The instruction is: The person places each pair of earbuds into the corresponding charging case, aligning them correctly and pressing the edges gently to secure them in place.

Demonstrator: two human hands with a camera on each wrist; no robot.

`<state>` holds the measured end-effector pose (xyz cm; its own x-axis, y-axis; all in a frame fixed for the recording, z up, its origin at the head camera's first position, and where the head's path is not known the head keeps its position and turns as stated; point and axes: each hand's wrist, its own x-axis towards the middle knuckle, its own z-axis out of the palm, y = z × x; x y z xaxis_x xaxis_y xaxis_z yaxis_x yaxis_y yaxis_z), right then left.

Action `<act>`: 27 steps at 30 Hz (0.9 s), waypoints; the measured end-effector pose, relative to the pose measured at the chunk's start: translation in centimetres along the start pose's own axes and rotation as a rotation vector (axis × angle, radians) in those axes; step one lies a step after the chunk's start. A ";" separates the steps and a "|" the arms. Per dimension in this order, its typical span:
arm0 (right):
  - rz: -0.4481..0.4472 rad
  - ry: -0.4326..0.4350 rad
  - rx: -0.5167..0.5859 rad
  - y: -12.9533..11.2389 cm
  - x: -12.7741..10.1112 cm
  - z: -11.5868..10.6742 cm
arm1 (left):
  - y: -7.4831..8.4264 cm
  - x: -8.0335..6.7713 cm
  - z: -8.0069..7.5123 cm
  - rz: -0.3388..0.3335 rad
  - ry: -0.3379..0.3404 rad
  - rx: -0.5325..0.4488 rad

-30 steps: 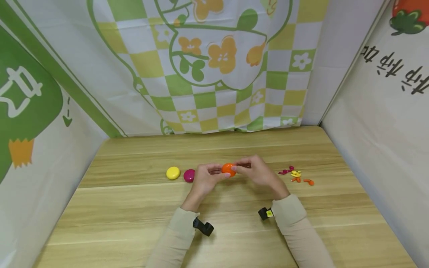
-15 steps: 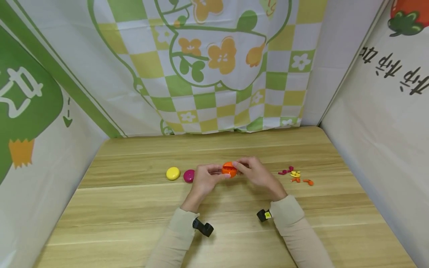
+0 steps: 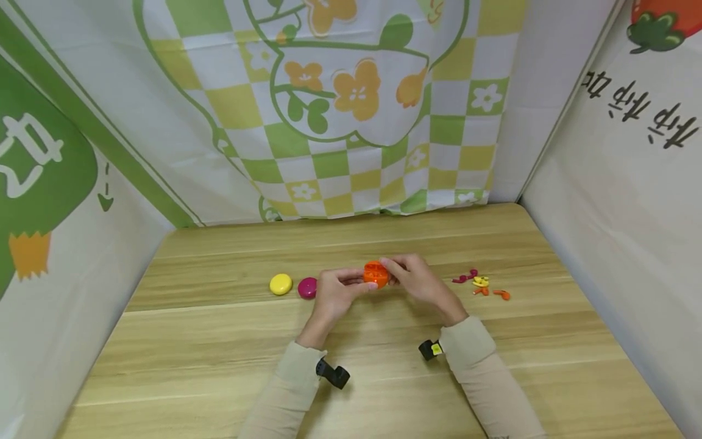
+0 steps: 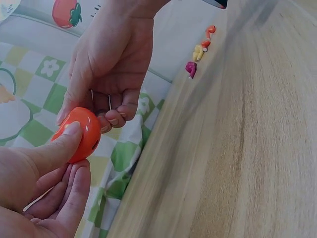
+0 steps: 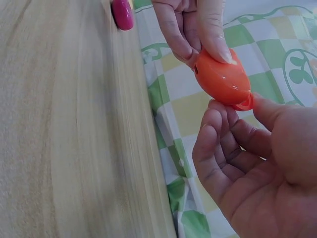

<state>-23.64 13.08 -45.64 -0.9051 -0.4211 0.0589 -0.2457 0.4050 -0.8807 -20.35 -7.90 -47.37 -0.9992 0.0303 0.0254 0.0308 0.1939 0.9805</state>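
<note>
A small round orange case (image 3: 375, 274) is held just above the wooden table (image 3: 219, 341), near its middle. My left hand (image 3: 356, 284) pinches it, thumb on top (image 4: 69, 136) and fingers behind. My right hand (image 3: 390, 269) grips its other side. In the right wrist view the right thumb (image 5: 265, 111) presses on a lip at the edge of the orange case (image 5: 223, 79), with the right fingers curled below it. The left wrist view shows the orange case (image 4: 81, 131) between both hands.
A yellow disc (image 3: 281, 284) and a magenta disc (image 3: 308, 288) lie left of the hands. Several small magenta, yellow and orange pieces (image 3: 481, 284) lie to the right. Printed cloth walls close in the table's back and sides.
The right hand has moved a little to the left and closer onto the orange case. A dark seam now shows across the case. The left hand has barely moved.
</note>
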 end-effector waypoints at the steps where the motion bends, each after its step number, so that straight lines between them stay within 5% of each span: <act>1: 0.004 0.003 0.000 0.0 0.0 0.0 | 0.0 0.0 0.0 0.002 0.009 0.004; 14: 0.062 -0.012 0.025 -0.4 -0.8 -1.4 | 0.1 -0.3 0.1 -0.007 -0.013 0.011; 21: 0.110 -0.039 -0.201 -0.4 -3.5 -5.0 | -0.1 -0.2 -0.2 -0.013 -0.018 -0.012; 27: 0.156 -0.077 -0.287 0.0 -6.0 -8.8 | 0.1 -0.2 -0.1 -0.016 -0.018 -0.009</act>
<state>-21.26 22.71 -41.82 -0.9134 -0.3916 -0.1111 -0.2039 0.6765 -0.7077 -20.19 -8.01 -47.26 -0.9990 0.0447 0.0063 0.0145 0.1858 0.9825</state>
